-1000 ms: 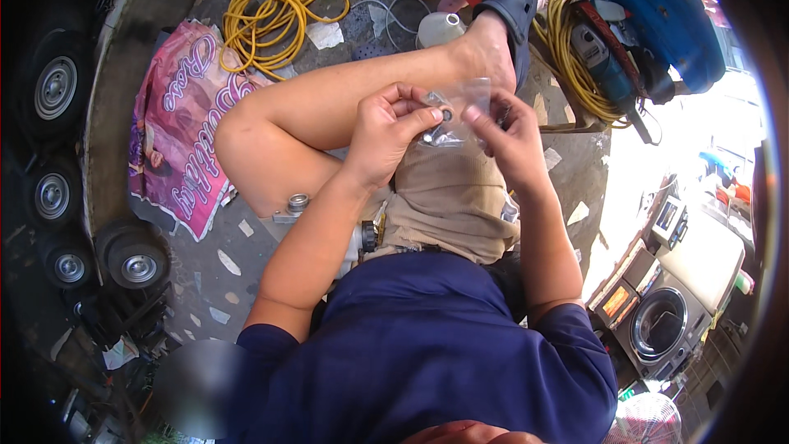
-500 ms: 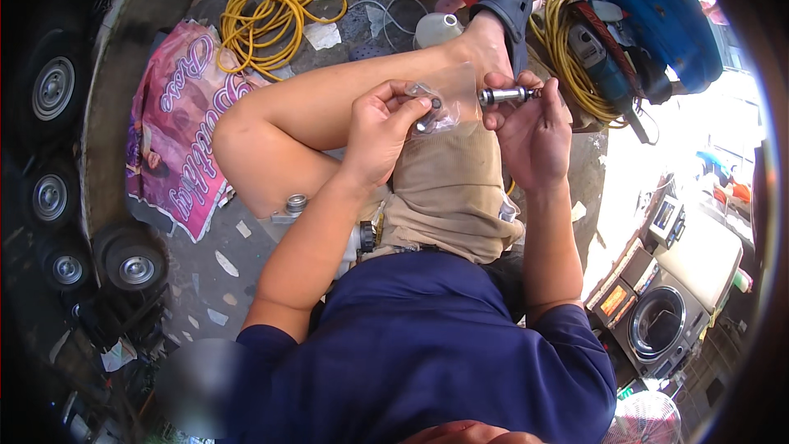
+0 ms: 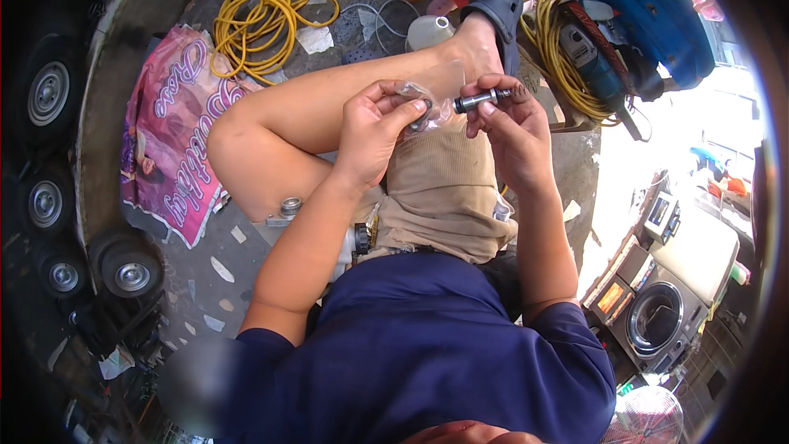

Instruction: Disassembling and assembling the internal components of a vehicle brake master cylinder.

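Observation:
My left hand (image 3: 368, 133) pinches a small clear plastic bag (image 3: 448, 82) above my lap. Small dark parts show through the plastic near my thumb; their exact kind is hard to make out. Close beside it, my right hand (image 3: 526, 140) grips a shiny metal piston (image 3: 478, 100) between thumb and fingers. The piston lies roughly level, its dark end towards the bag, and a thin coil spring (image 3: 521, 91) sticks out at its other end. On my lap, partly hidden by my left forearm, rests a pale metal part with a black cap (image 3: 362, 238) and a round metal neck (image 3: 290, 206).
A coiled yellow hose (image 3: 267, 20) and a pink printed sheet (image 3: 177, 123) lie on the littered floor. A white bottle (image 3: 429, 33) stands by my ankle. To the right are a power tool (image 3: 585, 53), a blue container (image 3: 653, 16) and a front-loading washing machine (image 3: 655, 321). Wheels (image 3: 49, 94) line the left.
My right hand has moved left with the piston, nearer the bag, and its fingers have curled in around it. The spring now shows more clearly. My left hand still pinches the bag.

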{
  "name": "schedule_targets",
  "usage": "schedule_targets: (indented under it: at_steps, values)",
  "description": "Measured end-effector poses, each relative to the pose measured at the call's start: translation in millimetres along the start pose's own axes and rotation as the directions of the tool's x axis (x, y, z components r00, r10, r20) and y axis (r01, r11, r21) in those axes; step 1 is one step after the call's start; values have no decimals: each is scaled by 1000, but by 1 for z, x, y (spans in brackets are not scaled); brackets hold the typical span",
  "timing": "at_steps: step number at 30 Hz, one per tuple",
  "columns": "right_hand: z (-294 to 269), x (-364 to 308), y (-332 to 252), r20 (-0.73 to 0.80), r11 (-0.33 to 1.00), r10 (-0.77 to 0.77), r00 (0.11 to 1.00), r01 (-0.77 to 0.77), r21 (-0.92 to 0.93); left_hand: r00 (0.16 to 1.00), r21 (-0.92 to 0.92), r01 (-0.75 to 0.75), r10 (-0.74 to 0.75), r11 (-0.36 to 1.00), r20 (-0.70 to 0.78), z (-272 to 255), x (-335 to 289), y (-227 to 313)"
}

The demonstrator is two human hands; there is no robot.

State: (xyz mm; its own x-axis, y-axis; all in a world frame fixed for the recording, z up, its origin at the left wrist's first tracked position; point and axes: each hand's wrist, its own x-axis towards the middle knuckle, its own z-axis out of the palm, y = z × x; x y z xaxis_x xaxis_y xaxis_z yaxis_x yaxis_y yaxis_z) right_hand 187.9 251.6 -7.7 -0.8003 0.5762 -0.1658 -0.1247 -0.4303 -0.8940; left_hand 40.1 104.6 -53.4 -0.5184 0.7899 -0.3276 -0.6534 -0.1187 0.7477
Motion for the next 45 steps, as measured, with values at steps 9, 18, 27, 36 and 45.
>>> schedule_targets:
  at_steps: [9,18,27,36,45]
  values:
    - [5,-3,-6,76,709,-46,996,86,-700,991,-11,-94,93,995,-93,1,3,0]
    - [35,-13,-27,145,437,-26,989,142,-888,981,8,-140,140,990,-130,6,-1,6]
    - [38,-15,-22,178,402,-188,966,241,-883,983,63,-169,173,984,-69,4,-2,6]
    - [39,-15,-18,144,469,-215,966,232,-852,967,131,-244,252,961,-42,6,-4,2]
    - [28,-11,-13,70,567,-115,991,123,-815,994,76,-111,112,991,-3,1,0,7]
